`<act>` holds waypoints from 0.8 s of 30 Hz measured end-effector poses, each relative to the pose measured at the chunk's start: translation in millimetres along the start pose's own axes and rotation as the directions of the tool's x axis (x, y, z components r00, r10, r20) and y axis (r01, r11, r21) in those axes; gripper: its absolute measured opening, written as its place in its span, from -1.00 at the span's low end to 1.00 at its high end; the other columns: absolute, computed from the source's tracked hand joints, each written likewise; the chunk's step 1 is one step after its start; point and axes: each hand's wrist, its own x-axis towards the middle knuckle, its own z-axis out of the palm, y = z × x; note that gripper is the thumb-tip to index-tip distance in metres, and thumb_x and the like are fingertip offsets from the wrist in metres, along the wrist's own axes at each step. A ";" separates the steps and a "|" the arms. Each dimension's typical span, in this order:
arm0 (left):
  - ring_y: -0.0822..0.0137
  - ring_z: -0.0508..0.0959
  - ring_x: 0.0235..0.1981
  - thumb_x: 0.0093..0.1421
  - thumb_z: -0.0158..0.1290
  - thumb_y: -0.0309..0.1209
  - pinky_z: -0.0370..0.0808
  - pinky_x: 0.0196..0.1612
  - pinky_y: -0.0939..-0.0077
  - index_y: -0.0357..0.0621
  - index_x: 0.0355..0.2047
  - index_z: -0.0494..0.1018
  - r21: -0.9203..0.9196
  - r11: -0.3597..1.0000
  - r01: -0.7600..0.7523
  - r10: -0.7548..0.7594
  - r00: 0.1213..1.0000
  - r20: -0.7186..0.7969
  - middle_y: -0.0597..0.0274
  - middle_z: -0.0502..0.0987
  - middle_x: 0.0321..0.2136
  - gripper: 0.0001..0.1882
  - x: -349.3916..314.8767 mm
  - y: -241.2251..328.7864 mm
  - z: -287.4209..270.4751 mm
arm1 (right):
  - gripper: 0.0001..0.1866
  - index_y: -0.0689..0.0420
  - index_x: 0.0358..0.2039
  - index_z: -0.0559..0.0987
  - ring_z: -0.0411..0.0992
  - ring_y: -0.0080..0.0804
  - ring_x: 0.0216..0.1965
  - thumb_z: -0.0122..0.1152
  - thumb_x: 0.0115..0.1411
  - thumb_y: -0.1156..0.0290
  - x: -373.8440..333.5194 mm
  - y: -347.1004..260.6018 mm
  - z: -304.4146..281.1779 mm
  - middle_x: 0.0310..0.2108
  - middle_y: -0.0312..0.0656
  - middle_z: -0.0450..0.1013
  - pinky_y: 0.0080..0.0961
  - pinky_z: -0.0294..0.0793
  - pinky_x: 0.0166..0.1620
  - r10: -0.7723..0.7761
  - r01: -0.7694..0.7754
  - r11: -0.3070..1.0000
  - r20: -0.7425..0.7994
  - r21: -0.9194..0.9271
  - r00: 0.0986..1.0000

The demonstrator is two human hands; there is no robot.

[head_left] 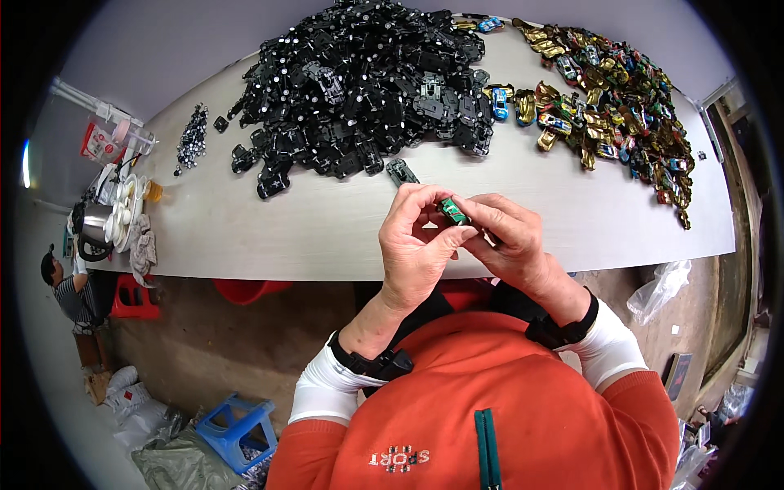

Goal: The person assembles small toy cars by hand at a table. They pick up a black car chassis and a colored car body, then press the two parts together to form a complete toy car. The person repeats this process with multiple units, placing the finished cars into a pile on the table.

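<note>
Above the table's near edge, both hands meet around a small green toy car body. My left hand pinches it from the left, with the thumb at its lower side. My right hand grips it from the right with fingertips and thumb; its curled fingers hide part of what is underneath. A grey toy car chassis lies on the table just beyond my left fingers. Farther back rises a big heap of black toy car chassis. On the right spreads a pile of shiny gold and coloured car bodies.
Small silvery parts lie at the table's left. A metal kettle and a stack of white dishes stand at the left end. A blue stool and red stool are on the floor. Another person sits far left.
</note>
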 end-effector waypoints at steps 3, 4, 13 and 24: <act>0.50 0.49 -0.38 0.04 0.12 -0.68 0.53 -0.49 0.72 -0.33 -0.15 0.39 -0.033 0.999 0.024 -0.024 0.999 0.026 0.26 0.32 -0.25 -0.67 0.4 1.3 -0.6 | -0.51 0.13 -0.05 0.51 0.44 -0.45 -0.49 0.29 -0.08 0.64 -3.6 7.0 -4.7 -0.41 -0.16 0.49 -0.61 0.41 -0.46 0.104 -0.106 0.987 0.022 0.123 0.994; 0.48 0.50 -0.40 0.07 0.09 -0.67 0.54 -0.50 0.71 -0.33 -0.14 0.40 -0.057 0.997 0.059 -0.056 0.997 0.046 0.25 0.33 -0.25 -0.69 1.5 3.8 -4.7 | -0.56 0.15 -0.09 0.53 0.41 -0.50 -0.50 0.27 -0.07 0.65 -5.2 6.1 -8.2 -0.43 -0.17 0.49 -0.63 0.36 -0.46 0.174 -0.177 0.966 0.035 0.188 0.984; 0.41 0.55 -0.51 0.15 0.00 -0.65 0.59 -0.52 0.64 -0.34 -0.21 0.47 0.018 0.993 -0.113 0.111 0.991 0.079 0.10 0.44 -0.26 -0.81 -7.7 -7.6 -13.6 | -0.52 0.13 -0.10 0.54 0.48 -0.39 -0.39 0.23 -0.10 0.74 -10.2 6.9 -10.1 -0.38 -0.15 0.51 -0.53 0.46 -0.38 0.147 -0.169 0.960 0.113 0.223 0.983; 0.44 0.50 -0.64 0.20 -0.02 -0.56 0.47 -0.64 0.67 -0.37 -0.25 0.45 0.325 0.871 -0.369 0.351 0.929 0.115 0.09 0.46 -0.34 -0.86 -10.3 -17.6 -8.9 | -0.56 0.13 -0.16 0.54 0.47 -0.32 -0.45 0.25 -0.12 0.73 -11.1 0.1 -10.7 -0.44 -0.18 0.50 -0.49 0.45 -0.41 0.123 -0.132 0.988 0.108 0.082 0.987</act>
